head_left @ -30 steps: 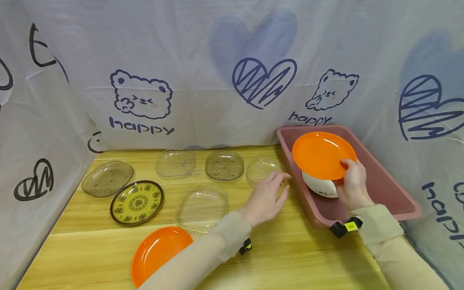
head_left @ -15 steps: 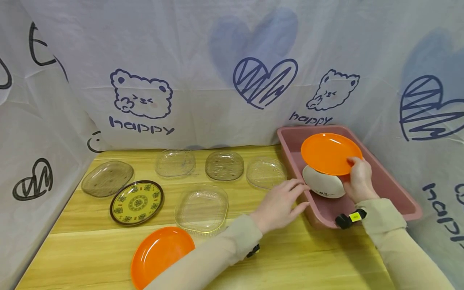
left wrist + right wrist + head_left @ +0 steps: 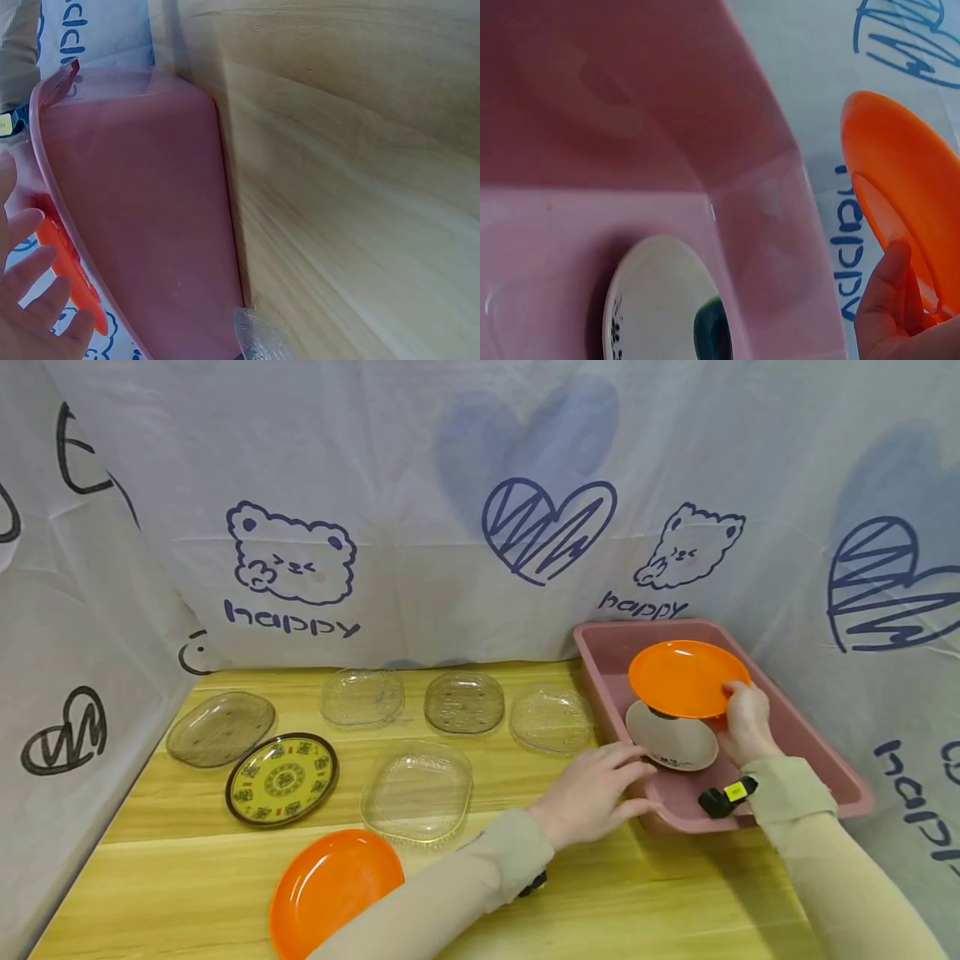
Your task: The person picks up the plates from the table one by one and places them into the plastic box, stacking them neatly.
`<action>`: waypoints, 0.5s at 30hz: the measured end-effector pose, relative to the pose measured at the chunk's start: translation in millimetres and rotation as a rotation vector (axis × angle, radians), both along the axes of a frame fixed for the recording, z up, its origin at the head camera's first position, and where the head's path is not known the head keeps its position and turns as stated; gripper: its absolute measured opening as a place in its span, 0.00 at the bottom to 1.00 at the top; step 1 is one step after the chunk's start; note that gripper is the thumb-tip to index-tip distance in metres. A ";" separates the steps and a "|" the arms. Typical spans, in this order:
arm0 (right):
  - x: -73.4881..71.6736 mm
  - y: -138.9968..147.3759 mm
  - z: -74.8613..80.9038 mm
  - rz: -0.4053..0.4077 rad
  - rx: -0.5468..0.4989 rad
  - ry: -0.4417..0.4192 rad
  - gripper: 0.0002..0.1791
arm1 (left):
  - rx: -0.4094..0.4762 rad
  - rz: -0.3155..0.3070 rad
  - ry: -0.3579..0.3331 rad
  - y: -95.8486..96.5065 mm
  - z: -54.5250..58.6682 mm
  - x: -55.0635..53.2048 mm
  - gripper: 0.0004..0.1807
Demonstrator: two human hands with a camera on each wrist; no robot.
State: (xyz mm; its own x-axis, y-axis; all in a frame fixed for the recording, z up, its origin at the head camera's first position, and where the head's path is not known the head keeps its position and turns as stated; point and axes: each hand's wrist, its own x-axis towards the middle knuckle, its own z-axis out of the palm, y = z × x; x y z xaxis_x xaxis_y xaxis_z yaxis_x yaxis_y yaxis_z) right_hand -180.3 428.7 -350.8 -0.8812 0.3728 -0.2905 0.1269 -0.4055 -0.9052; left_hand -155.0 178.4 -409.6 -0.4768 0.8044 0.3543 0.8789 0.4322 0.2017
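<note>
My right hand (image 3: 747, 720) grips an orange plate (image 3: 686, 677) by its right edge, holding it over the pink basin (image 3: 817, 768). The thumb lies on the plate's top and the fingers are under it. Below it a white plate (image 3: 671, 739) with small dark marks lies in the basin; the right wrist view also shows a dark green patch (image 3: 712, 330) on it. My left hand (image 3: 596, 793) is at the basin's near left rim, fingers extended and slightly bent, holding nothing. In the left wrist view its fingers (image 3: 45, 300) overlap the orange plate.
On the wooden table (image 3: 187, 877), left of the basin, lie clear dishes (image 3: 416, 793), smoky dishes (image 3: 465, 703), a yellow patterned plate (image 3: 283, 779) and another orange plate (image 3: 330, 893), partly behind the left sleeve. A printed cloth (image 3: 420, 568) hangs behind.
My left hand has moved right and toward me, from beside a clear dish to the basin's rim. The right hand has shifted the orange plate slightly right and lower, uncovering more of the white plate.
</note>
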 end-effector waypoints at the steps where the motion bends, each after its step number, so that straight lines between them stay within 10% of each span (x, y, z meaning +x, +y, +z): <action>1: -1.6 1.0 -0.5 0.002 0.011 -0.001 0.17 | -0.006 -0.001 0.001 0.6 -0.8 0.1 0.25; 15: -14.4 22.8 -19.9 0.055 0.202 -0.108 0.11 | -0.112 -0.003 0.053 9.3 -3.6 -0.5 0.27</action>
State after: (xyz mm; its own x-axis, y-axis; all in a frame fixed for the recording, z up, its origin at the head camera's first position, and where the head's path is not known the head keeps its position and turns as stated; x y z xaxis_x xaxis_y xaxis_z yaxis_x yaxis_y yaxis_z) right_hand -194.7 451.4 -370.7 -0.8697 0.3853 -0.3086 0.2443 -0.2073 -0.9473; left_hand -155.5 187.7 -413.2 -0.4571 0.8418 0.2871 0.8885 0.4465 0.1057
